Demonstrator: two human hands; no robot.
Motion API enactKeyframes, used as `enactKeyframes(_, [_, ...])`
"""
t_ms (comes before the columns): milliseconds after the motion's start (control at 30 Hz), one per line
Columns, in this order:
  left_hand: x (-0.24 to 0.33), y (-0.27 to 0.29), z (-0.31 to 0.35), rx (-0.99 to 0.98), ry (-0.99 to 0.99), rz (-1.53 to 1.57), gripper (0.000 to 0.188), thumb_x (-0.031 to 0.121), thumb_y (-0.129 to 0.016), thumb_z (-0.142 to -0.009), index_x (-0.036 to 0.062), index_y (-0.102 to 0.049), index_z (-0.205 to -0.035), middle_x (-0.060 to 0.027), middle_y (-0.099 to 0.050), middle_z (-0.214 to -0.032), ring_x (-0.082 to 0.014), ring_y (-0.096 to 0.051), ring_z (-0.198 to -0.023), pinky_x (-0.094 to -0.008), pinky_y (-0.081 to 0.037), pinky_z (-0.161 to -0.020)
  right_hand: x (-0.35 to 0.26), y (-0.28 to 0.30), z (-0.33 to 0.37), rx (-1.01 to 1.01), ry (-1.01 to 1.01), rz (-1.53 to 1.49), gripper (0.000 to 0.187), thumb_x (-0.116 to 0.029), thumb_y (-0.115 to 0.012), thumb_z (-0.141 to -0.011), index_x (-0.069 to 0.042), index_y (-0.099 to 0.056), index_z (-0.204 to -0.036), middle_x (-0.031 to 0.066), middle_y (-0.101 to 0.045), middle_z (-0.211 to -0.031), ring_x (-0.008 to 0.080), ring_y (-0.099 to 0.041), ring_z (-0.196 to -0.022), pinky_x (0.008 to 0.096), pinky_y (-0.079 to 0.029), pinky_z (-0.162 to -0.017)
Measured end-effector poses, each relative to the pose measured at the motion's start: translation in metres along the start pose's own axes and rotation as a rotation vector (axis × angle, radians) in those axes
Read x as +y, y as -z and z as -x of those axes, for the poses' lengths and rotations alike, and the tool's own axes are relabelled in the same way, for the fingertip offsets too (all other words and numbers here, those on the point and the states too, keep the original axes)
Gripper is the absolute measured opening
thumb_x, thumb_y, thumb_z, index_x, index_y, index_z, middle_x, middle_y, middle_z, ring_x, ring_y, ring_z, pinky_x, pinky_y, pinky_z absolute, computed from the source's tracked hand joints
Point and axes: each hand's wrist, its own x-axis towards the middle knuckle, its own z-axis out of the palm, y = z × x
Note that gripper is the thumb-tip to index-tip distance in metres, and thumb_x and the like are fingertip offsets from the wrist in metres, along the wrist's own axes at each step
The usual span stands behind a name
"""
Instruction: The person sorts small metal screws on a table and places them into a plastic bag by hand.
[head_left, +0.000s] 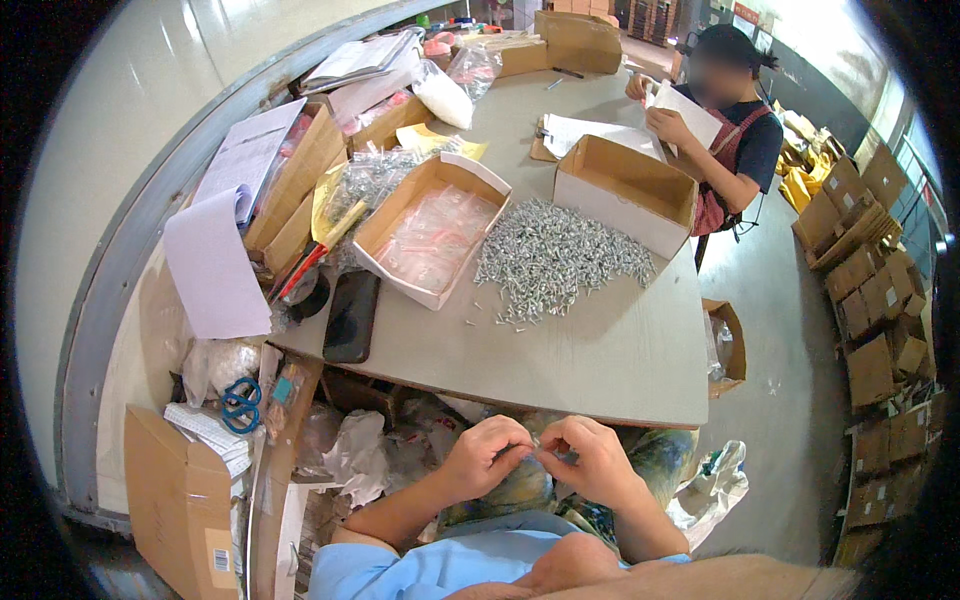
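Note:
Above my lap, just off the table's near edge, my left hand (490, 456) and my right hand (585, 458) meet fingertip to fingertip. Both are closed in a pinch; whatever sits between them is too small to make out. Beyond them on the grey table (590, 365) lies a wide heap of small silver screws (560, 260). To its left, an open cardboard box (400, 270) holds clear plastic zip bags (440, 235) with reddish strips. Behind the heap stands another open cardboard box (625, 205), its visible inside bare.
A dark phone (351, 318) lies at the table's left edge. Papers, bags and cartons crowd the left side, with blue-handled scissors (241, 405) lower down. Across the table a person (735, 130) handles white paper. Stacked cardboard boxes (868, 300) line the right side.

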Motion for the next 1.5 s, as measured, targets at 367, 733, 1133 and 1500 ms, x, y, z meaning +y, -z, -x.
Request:
enactKeyframes(367, [-0.002,0.027,-0.021,-0.055,0.067,-0.058,0.014,0.016,-0.061,-0.088,0.0022,-0.059,-0.085,-0.0111,-0.059,-0.079,-0.0268,-0.058,-0.073,-0.0333,-0.048,-0.067,0.015,0.003,-0.010,-0.055,0.037,-0.034,0.016,-0.002,-0.065,-0.072,-0.005,-0.055,-0.083,0.0107,-0.056,-0.079,0.0309,-0.056,-0.077,0.0381,-0.045,-0.068])
enactKeyframes(733, [-0.040,0.187,-0.199,0.637,-0.069,-0.739,0.018,0.015,-0.058,-0.088,-0.0023,-0.059,-0.091,-0.0176,-0.063,-0.086,-0.0326,-0.061,-0.079,-0.0411,-0.047,-0.072,0.089,0.043,-0.068,0.190,-0.192,0.384,0.041,-0.024,-0.067,-0.081,-0.008,-0.054,-0.117,0.0177,-0.049,-0.123,0.0341,-0.046,-0.115,0.0424,-0.040,-0.094])
enactKeyframes(1133, [-0.160,0.149,-0.236,0.048,0.474,-0.919,0.030,0.021,-0.068,-0.078,0.0034,-0.064,-0.102,-0.0190,-0.067,-0.091,-0.0313,-0.065,-0.088,-0.0410,-0.050,-0.080,0.117,0.009,-0.123,-0.120,-0.249,0.602,0.086,-0.060,-0.051,-0.085,-0.007,-0.023,-0.147,0.0232,-0.012,-0.153,0.0409,-0.010,-0.141,0.0519,-0.015,-0.113])
enactKeyframes(1500, [-0.082,0.157,-0.177,0.313,0.286,0.088,0.015,0.003,-0.069,-0.074,0.0028,-0.061,-0.087,-0.0046,-0.060,-0.072,-0.0127,-0.060,-0.071,-0.0265,-0.050,-0.065,0.074,0.011,-0.031,-0.137,-0.237,0.693,0.079,-0.047,-0.056,-0.087,-0.006,-0.024,-0.146,0.0180,-0.016,-0.153,0.0356,-0.013,-0.142,0.0497,-0.016,-0.113])
